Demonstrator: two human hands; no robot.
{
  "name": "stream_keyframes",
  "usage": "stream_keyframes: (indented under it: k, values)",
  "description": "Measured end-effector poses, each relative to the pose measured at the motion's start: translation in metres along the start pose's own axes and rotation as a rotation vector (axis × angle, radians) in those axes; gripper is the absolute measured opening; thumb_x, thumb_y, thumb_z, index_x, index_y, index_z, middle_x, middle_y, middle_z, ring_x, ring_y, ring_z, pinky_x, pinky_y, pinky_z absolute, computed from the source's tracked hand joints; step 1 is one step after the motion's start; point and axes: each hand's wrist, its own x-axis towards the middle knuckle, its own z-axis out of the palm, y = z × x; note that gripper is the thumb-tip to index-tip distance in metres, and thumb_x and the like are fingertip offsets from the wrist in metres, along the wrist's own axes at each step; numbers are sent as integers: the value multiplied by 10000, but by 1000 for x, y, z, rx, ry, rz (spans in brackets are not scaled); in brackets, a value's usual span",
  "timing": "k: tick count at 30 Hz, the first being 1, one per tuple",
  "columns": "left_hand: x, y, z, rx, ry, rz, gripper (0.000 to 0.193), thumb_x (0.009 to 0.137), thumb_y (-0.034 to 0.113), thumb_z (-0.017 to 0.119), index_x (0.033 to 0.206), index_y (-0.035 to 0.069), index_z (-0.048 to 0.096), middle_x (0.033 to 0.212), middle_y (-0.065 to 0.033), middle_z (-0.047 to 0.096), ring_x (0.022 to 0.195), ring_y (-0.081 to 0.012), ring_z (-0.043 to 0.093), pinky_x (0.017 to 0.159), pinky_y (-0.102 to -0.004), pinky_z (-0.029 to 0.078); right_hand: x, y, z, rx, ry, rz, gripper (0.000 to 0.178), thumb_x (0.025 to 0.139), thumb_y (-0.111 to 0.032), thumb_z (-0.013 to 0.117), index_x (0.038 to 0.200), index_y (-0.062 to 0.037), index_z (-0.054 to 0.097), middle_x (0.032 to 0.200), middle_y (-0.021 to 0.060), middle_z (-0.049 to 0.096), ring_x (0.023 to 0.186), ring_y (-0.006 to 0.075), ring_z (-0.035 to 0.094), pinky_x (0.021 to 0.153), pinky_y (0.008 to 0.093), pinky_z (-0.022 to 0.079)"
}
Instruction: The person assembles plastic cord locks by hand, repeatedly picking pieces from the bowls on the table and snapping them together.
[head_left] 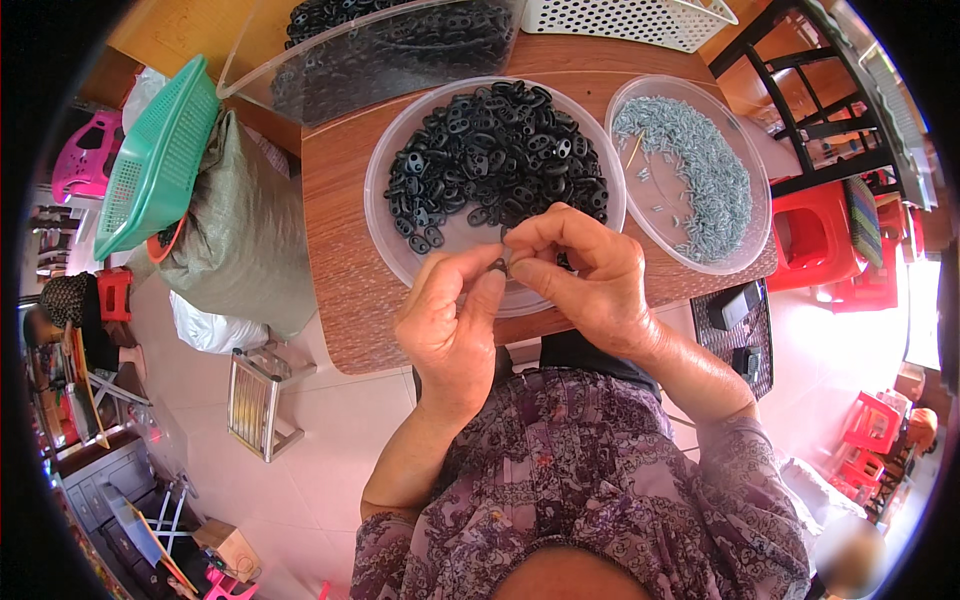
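Both of my hands meet over the near edge of a round clear plastic basin (376, 180). Heaped in it are many small black oval pieces with two holes (510, 140). My left hand (448, 335) pinches a small black piece (499, 265) between thumb and forefinger. Close against it, my right hand (600, 290) is closed in a pinch at the same spot; fingers mostly hide what it grips. To the right stands a second clear basin (762, 240), with small grey metal-looking pins (715, 180) spread inside. A thin yellowish stick (634, 152) lies among those pins.
Under the basins is a brown wooden table (345, 300). A clear bin (400, 85) of more black pieces and a white perforated basket (630, 25) stand behind. Left are a full sack (240, 230), a green basket (160, 160) and a metal stool (262, 400); right, red stools (815, 235).
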Motion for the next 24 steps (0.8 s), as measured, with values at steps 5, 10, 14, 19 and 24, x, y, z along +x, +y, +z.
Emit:
stream_keyframes:
  k: [5,10,14,19,24]
  values:
    - [0,1,1,91,21,94,142,756,-57,615,892,-16,617,761,-72,579,698,-131,560,620,-236,441,-1,0,4,15,23,-5,173,742,58,615,910,18,608,797,17,562,700,59,488,628,197,401]
    - [2,3,1,121,59,180,155,740,-83,613,878,-14,613,747,-79,581,663,-144,561,591,-235,438,-1,1,7,38,77,-11,165,733,60,614,891,13,612,776,20,560,679,63,491,620,201,407]
    - [4,-1,1,226,68,374,161,737,-86,613,881,-14,612,743,-78,581,656,-139,560,585,-236,438,0,0,4,-101,24,-76,141,751,8,622,890,-16,606,811,52,576,673,100,534,600,238,447]
    - [2,-4,-2,114,78,253,157,735,-80,621,880,-19,612,750,-72,583,666,-128,562,601,-232,445,2,-2,7,-94,5,-77,141,748,8,626,886,-14,605,811,56,567,674,110,532,602,245,446]
    - [0,-4,-2,61,107,141,176,738,-57,636,907,-18,609,769,-62,592,688,-121,567,630,-224,449,2,1,7,-81,19,-64,139,749,25,628,886,12,610,793,31,578,719,82,527,646,217,431]
